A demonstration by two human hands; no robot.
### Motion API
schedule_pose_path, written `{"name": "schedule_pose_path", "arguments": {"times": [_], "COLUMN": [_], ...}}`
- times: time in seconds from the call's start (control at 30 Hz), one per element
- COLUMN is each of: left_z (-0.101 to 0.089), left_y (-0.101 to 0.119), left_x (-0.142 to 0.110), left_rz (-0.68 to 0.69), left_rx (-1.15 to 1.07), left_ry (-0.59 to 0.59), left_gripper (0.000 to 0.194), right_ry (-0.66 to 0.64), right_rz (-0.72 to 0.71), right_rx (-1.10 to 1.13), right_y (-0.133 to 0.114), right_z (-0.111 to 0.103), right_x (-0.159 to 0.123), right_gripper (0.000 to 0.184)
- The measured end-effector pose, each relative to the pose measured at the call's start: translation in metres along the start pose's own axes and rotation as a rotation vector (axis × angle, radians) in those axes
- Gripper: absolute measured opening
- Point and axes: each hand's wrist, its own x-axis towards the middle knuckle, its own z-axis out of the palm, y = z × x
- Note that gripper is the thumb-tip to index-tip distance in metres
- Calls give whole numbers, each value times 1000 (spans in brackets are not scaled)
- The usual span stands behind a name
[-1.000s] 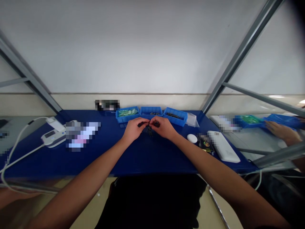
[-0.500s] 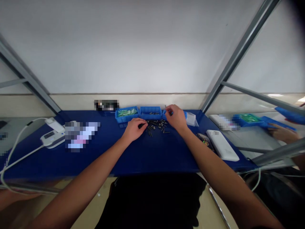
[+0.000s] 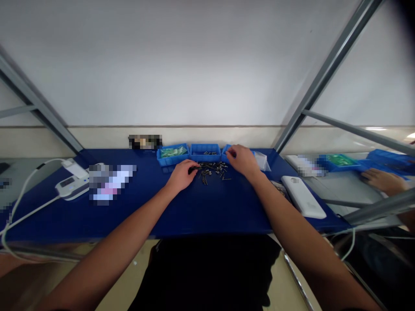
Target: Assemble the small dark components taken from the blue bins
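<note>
A loose pile of dark and silvery screws (image 3: 212, 169) lies on the blue tabletop (image 3: 194, 207). At the left side of the pile, my left hand (image 3: 181, 176) is closed, with dark slender screws showing between thumb and fingers. My right hand (image 3: 242, 160) is curled with its fingertips together over the right blue bin (image 3: 226, 150), partly covering it. What those fingertips hold, if anything, is hidden. Between the hands, behind the pile, the middle blue bin (image 3: 205, 152) has a few small screws inside. The left blue bin (image 3: 173, 161) contains green-and-clear packets.
A clear plastic bag (image 3: 262, 161) lies beside the right bin. A white power bank-like box (image 3: 302, 197) rests on the right, a white power strip (image 3: 71, 186) with cables on the left. Metal frame posts (image 3: 319, 65) flank the table. Another person's hand (image 3: 384, 180) is at far right.
My right hand has moved slightly right and down at the right bin; a thin screw that stuck up from its fingertips no longer shows. My left hand has barely moved.
</note>
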Motion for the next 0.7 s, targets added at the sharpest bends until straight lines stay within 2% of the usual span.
{"name": "schedule_pose_path", "arguments": {"times": [0.07, 0.27, 0.43, 0.57, 0.7], "left_z": [0, 1, 2, 3, 2], "left_y": [-1, 0, -2, -5, -3], "left_x": [0, 1, 1, 1, 0], "left_rz": [10, 22, 20, 23, 37], "left_rx": [-4, -7, -15, -24, -31], "left_ry": [-9, 0, 12, 18, 22], "left_gripper": [24, 27, 27, 27, 26], "right_ry": [-139, -292, -293, -271, -273], "right_rz": [-82, -193, -232, -245, -234], "right_rx": [39, -45, 12, 41, 39], "right_y": [-10, -32, -30, -29, -31], "right_z": [1, 17, 27, 27, 26], "right_x": [-4, -18, -17, -15, -15], "right_gripper": [20, 22, 18, 26, 22]}}
